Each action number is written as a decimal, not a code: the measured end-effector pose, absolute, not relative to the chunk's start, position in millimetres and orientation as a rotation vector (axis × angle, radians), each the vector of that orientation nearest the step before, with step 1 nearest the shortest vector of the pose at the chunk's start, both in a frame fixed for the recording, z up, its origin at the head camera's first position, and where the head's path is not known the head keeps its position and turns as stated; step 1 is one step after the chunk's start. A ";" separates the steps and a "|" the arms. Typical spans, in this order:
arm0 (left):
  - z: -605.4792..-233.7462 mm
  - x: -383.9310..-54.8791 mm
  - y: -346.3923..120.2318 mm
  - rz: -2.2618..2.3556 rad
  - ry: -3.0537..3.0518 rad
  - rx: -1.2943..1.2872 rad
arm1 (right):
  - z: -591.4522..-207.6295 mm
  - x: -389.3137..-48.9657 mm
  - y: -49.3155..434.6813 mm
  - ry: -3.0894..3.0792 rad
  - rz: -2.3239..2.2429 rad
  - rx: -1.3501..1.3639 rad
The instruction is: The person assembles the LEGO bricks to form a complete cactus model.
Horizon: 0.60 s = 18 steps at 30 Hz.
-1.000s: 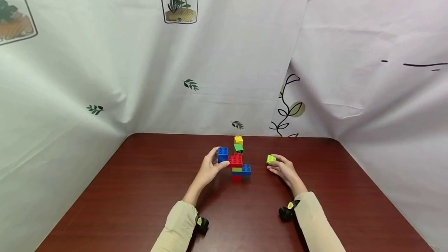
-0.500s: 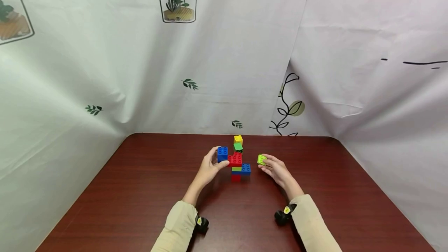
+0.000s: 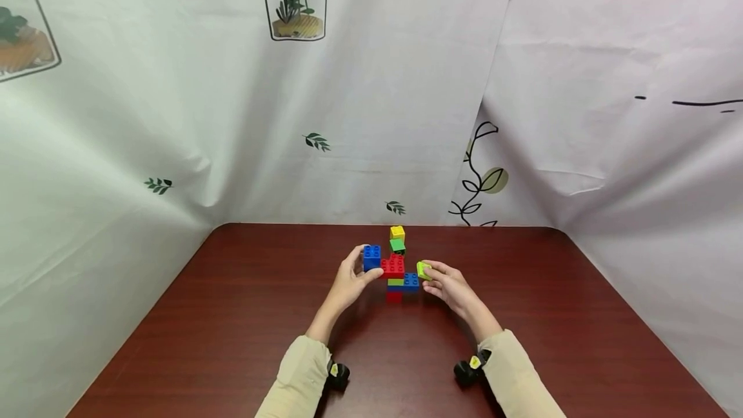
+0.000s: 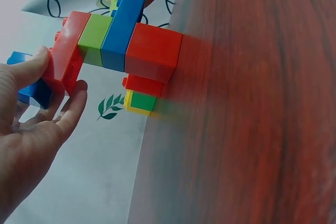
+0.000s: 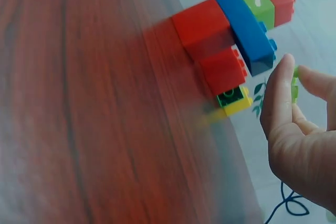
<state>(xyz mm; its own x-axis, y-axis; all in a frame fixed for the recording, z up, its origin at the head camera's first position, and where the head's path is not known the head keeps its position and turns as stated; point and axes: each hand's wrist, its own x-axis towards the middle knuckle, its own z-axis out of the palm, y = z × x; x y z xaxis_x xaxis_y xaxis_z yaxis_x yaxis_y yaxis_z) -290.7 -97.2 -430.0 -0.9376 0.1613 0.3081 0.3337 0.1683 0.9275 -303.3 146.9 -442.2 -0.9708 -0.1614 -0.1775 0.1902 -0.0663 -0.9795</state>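
My left hand [image 3: 348,284] grips the upper left end of a stack of toy building bricks, its thumb on a red brick [image 4: 68,51] beside a blue brick [image 3: 372,257]. Lower in that stack come a lime brick [image 4: 95,38], a long blue brick [image 4: 122,38] jutting to the right, and a red bottom brick [image 3: 395,297]. My right hand [image 3: 455,290] pinches a small lime green brick [image 3: 424,269] between thumb and fingers. It is held just right of the stack, above the blue brick's exposed studs [image 3: 411,279], apart from them.
Behind the stack are another red brick [image 5: 223,72], a green brick [image 3: 397,246] and a yellow brick [image 3: 397,233]. They stand on the dark red-brown table [image 3: 261,315]. A pale printed curtain [image 3: 371,82] rises at the table's back and sides.
My right hand has moved left with the lime green brick, bringing it close to the stack. My left hand keeps its grip and has barely moved.
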 end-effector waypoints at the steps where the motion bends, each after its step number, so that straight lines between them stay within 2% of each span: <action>1: -430.4 -290.7 -97.1 -1.876 -2.291 -0.492 | -442.1 -302.4 145.8 1.967 -2.128 0.023; 18: -429.3 -290.5 -96.7 -1.884 -2.282 -0.483 | -439.3 -298.1 137.6 1.914 -2.147 -0.002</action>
